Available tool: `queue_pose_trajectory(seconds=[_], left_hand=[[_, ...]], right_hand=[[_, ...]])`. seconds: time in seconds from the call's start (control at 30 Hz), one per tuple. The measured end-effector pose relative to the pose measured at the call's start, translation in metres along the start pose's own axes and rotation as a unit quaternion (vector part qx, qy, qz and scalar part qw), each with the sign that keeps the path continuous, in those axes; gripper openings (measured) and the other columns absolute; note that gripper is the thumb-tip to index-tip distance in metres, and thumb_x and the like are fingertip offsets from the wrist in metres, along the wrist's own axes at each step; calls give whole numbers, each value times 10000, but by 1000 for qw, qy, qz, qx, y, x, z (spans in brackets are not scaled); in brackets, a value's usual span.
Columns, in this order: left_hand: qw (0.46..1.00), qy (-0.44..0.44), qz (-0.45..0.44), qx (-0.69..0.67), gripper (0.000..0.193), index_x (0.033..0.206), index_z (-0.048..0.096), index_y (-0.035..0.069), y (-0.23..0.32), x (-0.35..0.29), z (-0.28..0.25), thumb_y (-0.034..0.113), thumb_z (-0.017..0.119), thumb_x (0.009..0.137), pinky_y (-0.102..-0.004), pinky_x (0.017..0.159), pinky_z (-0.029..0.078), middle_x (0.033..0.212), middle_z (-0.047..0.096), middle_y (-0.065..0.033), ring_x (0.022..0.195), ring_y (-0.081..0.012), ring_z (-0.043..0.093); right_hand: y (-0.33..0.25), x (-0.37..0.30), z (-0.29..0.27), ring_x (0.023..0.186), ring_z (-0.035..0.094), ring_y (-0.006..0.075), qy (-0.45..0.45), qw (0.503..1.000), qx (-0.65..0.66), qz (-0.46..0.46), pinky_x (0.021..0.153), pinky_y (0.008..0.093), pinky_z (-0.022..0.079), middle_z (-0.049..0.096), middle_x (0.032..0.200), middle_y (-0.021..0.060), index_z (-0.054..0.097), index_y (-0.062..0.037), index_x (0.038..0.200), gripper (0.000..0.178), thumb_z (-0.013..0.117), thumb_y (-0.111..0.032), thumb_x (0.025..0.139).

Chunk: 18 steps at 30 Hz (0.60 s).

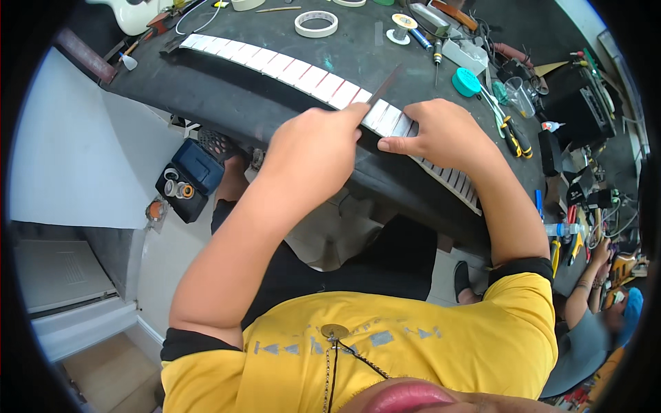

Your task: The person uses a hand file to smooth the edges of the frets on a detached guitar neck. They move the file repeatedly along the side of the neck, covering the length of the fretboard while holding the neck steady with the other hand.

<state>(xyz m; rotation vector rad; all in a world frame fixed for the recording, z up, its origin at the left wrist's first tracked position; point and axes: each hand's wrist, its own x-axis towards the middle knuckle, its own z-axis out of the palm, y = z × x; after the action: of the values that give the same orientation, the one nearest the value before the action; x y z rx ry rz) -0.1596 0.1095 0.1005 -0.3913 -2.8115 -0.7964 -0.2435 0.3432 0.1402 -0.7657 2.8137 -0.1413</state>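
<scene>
A long guitar neck (292, 71) lies along the table's near edge, slanting down to the right. White tape covers its fretboard from the far left end up to my hands; beyond my right hand the dark board shows bare between its frets. My left hand (313, 148) is closed round a thin, dark, blade-like tool (387, 84), which points up and away across the neck. Its handle end is hidden in my fingers. My right hand (441, 134) grips the neck, thumb on the near side and fingers over the far side.
On the dark table (255, 103) are a tape roll (316, 24), a solder spool (401, 29), a screwdriver (437, 54), a turquoise lid (466, 82) and yellow-black pliers (516, 138). Tools and cables crowd the right. An open case (189, 180) sits below left. Another person (585, 330) works at lower right.
</scene>
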Motion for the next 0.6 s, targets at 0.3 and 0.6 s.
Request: queue_pose_trajectory(seconds=[0.3, 0.6], left_hand=[[992, -57, -91, -67, 617, 1572, 712, 161, 9, -138, -54, -43, 784, 995, -521, 761, 594, 895, 748, -229, 849, -470, 750], [1000, -26, -17, -4, 357, 1448, 739, 118, 7, 4, -4, 142, 726, 1093, -603, 863, 605, 982, 798, -274, 957, -523, 753]], right_hand=[[7, -3, 4, 945, 812, 449, -4, 1000, -8, 6, 871, 536, 630, 812, 907, 247, 849, 34, 999, 797, 826, -760, 937], [6, -2, 8, 921, 796, 462, 14, 1000, 14, 6, 839, 546, 605, 789, 896, 267, 830, 34, 1004, 796, 846, -757, 918]])
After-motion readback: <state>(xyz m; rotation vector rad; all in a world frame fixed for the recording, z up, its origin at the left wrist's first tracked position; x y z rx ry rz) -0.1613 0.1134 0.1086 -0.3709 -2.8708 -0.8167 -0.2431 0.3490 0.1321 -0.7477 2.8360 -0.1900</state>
